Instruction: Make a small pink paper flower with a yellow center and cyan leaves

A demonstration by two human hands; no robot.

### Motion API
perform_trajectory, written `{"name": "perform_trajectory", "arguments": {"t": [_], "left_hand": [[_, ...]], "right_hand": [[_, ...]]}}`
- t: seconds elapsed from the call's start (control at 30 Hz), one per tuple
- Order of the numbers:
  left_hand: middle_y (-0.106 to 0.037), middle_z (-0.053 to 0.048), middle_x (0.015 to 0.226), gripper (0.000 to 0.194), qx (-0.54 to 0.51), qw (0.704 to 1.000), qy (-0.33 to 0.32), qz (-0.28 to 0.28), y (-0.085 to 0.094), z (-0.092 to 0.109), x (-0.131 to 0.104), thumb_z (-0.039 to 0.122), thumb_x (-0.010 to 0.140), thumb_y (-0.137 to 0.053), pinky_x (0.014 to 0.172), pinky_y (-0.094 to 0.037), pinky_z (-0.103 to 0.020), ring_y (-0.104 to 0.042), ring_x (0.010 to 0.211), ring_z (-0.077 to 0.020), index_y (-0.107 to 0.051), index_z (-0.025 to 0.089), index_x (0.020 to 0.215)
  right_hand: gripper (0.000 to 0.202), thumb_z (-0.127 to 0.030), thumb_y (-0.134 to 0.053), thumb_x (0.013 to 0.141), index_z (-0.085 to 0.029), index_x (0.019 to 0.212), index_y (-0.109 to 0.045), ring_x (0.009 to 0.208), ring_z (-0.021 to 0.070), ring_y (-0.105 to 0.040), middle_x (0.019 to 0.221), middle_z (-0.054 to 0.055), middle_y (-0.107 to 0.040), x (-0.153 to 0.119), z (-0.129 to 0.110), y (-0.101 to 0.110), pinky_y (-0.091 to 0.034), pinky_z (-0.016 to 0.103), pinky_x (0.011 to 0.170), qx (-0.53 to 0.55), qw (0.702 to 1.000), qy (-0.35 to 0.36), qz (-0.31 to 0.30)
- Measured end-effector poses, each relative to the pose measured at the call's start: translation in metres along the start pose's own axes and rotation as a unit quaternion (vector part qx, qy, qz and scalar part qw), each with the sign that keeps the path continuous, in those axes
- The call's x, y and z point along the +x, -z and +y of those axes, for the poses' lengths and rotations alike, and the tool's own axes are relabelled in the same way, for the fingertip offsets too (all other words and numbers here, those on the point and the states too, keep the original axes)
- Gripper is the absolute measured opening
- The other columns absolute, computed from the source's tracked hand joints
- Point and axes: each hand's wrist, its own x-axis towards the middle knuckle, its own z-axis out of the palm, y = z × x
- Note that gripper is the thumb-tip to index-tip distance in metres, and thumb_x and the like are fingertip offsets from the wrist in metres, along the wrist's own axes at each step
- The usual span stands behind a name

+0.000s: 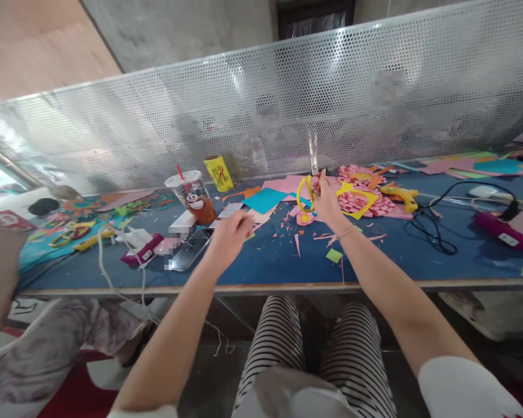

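Note:
My right hand [325,200] is closed on a pair of scissors [313,152] with yellow handles, and its metal blades point up and away from me. Over the table's middle, my left hand [233,232] is curled with the fingertips together; whether anything is between them I cannot make out. Just beyond the left hand lies a sheet of blue paper [265,200] with pink paper [294,184] beside it. Right of the scissors, a yellow paper piece [369,201] with a cut-out middle rests on pink ruffled paper flowers [353,204]. Pink scraps [297,245] and a green paper square [333,255] are scattered nearer me.
A drink cup [196,200] with a red straw stands left, behind a phone [190,251]. Purple power strips [142,249] with cables lie at both sides. A yellow glue gun [400,197] is on the right. A perforated metal screen [244,110] backs the table; another person sits left.

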Motion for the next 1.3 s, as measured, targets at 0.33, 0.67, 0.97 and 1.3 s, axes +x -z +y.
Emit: {"name": "perform_trajectory", "arguments": {"t": [0.33, 0.67, 0.97, 1.3], "left_hand": [[-0.062, 0.0, 0.063, 0.026, -0.016, 1.0, 0.018, 0.009, 0.004, -0.024, -0.027, 0.041, 0.075, -0.056, 0.061, -0.042, -0.023, -0.055, 0.061, -0.0124, -0.059, 0.017, 0.064], [-0.065, -0.004, 0.074, 0.02, -0.343, 0.935, -0.068, 0.061, -0.094, 0.035, 0.054, 0.028, 0.066, -0.067, 0.076, -0.048, -0.03, -0.063, 0.079, -0.0155, -0.054, 0.016, 0.059], [-0.058, 0.004, 0.057, 0.043, -0.637, 0.767, 0.068, -0.017, -0.101, 0.036, 0.059, 0.031, 0.05, -0.08, 0.06, -0.051, -0.025, -0.061, 0.057, -0.0096, -0.041, 0.015, 0.056], [-0.059, 0.006, 0.056, 0.041, -0.623, 0.778, 0.069, -0.047, -0.093, 0.041, 0.049, 0.023, 0.045, -0.082, 0.053, -0.051, -0.019, -0.058, 0.049, -0.0062, -0.047, 0.014, 0.064]], "right_hand": [[0.026, -0.016, -0.049, 0.066, -0.025, 0.091, -0.05, 0.065, 0.0093, -0.052, 0.075, -0.004, -0.051, -0.008, -0.017, -0.012, -0.045, 0.023, 0.058, 0.286, 0.949, -0.103, -0.082], [0.025, -0.014, -0.056, 0.056, -0.023, 0.078, -0.047, 0.069, 0.0115, -0.056, 0.071, -0.004, -0.053, -0.018, -0.044, -0.009, -0.047, 0.024, 0.056, 0.417, 0.891, -0.135, -0.118], [0.019, -0.014, -0.062, 0.061, -0.02, 0.076, -0.051, 0.06, 0.0079, -0.055, 0.069, -0.004, -0.056, -0.02, -0.045, -0.01, -0.047, 0.018, 0.05, 0.456, 0.86, -0.16, -0.165], [0.024, -0.007, -0.061, 0.061, -0.016, 0.081, -0.053, 0.059, 0.0094, -0.059, 0.069, -0.001, -0.061, -0.022, -0.035, -0.008, -0.049, 0.018, 0.049, 0.494, 0.817, -0.183, -0.237]]}}
